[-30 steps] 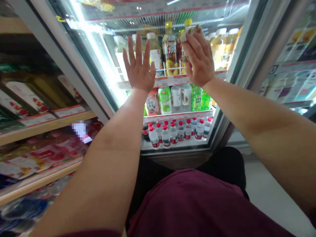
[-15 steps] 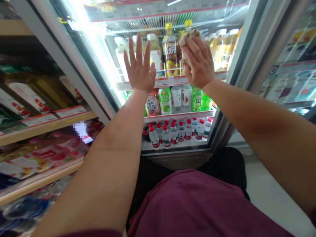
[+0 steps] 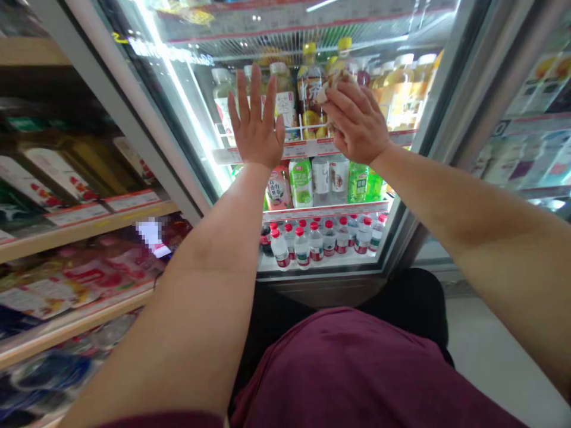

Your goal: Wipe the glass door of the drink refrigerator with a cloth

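My left hand (image 3: 259,134) lies flat with its fingers spread against the glass door (image 3: 232,211) of a lit drinks fridge. To its right, my right hand (image 3: 359,122) presses a crumpled beige cloth (image 3: 330,89) onto the same glass, fingers bent over it. Much of the cloth is hidden under the palm. Behind the glass between my hands stands a dark tea bottle (image 3: 311,89) with a yellow cap. A green-labelled bottle (image 3: 301,181) and others fill the shelf below.
Small red-capped water bottles (image 3: 316,244) line the fridge's bottom. Wooden shelves (image 3: 89,229) with bottled drinks run along my left. A metal door frame (image 3: 455,137) and another fridge section are on the right. My knees are close to the fridge base.
My right hand and the cloth have shifted slightly down and to the left on the glass. The left hand stays flat in nearly the same spot.
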The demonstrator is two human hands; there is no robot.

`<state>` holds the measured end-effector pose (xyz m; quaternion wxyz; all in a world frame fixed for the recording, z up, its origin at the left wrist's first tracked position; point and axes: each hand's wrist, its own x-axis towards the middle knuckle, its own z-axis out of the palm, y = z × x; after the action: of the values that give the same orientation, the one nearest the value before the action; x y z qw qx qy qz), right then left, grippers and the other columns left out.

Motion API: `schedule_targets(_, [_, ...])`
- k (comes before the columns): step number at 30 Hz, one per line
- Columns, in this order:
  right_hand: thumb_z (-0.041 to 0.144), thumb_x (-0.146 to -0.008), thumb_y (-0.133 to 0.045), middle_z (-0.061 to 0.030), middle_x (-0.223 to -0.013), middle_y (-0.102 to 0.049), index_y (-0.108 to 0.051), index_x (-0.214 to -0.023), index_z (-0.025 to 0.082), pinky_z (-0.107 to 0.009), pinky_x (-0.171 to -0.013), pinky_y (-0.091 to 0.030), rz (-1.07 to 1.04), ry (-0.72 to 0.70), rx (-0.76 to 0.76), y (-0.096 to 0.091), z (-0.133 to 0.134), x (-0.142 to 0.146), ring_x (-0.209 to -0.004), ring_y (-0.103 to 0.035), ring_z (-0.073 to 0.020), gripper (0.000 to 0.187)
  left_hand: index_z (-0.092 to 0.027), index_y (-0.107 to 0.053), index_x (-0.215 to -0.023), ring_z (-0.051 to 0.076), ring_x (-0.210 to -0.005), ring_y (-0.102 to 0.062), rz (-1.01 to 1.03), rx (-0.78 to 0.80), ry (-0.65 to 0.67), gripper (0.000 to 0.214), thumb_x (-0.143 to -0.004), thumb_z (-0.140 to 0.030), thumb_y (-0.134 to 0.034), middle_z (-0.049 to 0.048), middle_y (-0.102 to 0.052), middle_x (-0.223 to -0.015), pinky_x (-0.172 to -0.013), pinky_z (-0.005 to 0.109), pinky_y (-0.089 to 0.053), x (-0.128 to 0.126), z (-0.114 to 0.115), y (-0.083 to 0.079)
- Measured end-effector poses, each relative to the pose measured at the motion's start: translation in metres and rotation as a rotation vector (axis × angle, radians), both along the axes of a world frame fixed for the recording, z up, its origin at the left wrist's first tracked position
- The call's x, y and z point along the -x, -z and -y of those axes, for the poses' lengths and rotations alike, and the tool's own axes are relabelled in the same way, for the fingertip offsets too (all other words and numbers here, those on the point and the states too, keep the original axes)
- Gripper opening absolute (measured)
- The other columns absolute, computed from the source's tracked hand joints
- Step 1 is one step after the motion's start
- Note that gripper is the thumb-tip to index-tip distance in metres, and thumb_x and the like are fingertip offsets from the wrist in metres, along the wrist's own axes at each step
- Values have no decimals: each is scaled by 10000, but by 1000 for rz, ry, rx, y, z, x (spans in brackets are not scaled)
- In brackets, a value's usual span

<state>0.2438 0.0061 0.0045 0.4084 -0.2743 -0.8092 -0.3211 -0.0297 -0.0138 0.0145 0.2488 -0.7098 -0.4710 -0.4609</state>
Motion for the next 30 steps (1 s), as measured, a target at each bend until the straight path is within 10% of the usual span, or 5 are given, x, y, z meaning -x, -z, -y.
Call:
schedule_targets(5, [505, -1045, -329, -30, -1706, -539, -604, -1617, 226, -510, -1402, -257, -285, 9, -188, -2, -12, 5, -1640, -422, -330, 694, -226, -347, -1770, 122, -1694, 177, -5, -28, -8, 794, -1016, -423, -500, -167, -81, -1830, -1374, 385, 252, 2, -13, 1])
schedule_targets(12, [544, -1048, -321, 57, -1666, -569, -645, -1550, 328, -457, -1395, -269, 113, -105, -129, -44, -10, -7, -1617, -453, -222, 635, -230, -385, -1753, 136, -1696, 175, -15, -85, 28, 765, -1042, -504, -454, -141, -135, -1833, -1395, 430, 207, 6, -17, 3])
schedule_targets(17, [406, -1071, -338, -15, -1728, -509, -553, -1653, 226, -482, -1399, -310, -258, 99, -334, -61, -17, -5, -1644, -421, -278, 646, -272, -436, -1739, 150, -1710, 82, 1, -110, 10, 728, -1043, -485, -460, -112, -217, -1819, -1412, 420, 141, 4, -11, 5])
schedule_targets(23, [344, -1051, -368, -45, -1733, -499, -505, -1662, 186, -564, -1384, -260, 243, -35, -220, -49, -7, 0, -1646, -400, -302, 646, -240, -511, -1692, 227, -1724, -54, 24, -112, 6, 741, -1075, -627, -373, -6, -338, -1801, -1428, 470, 26, 6, 0, -5])
schedule_targets(30, [306, -945, -469, -18, -1699, -545, -597, -1618, 243, -544, -1353, -385, -170, 151, -297, -51, -9, 1, -1606, -486, -308, 689, -146, -306, -1771, 98, -1589, 400, 196, -223, 79, 960, -1033, -754, -221, -152, -57, -1842, -1383, 350, 194, 7, -18, -46])
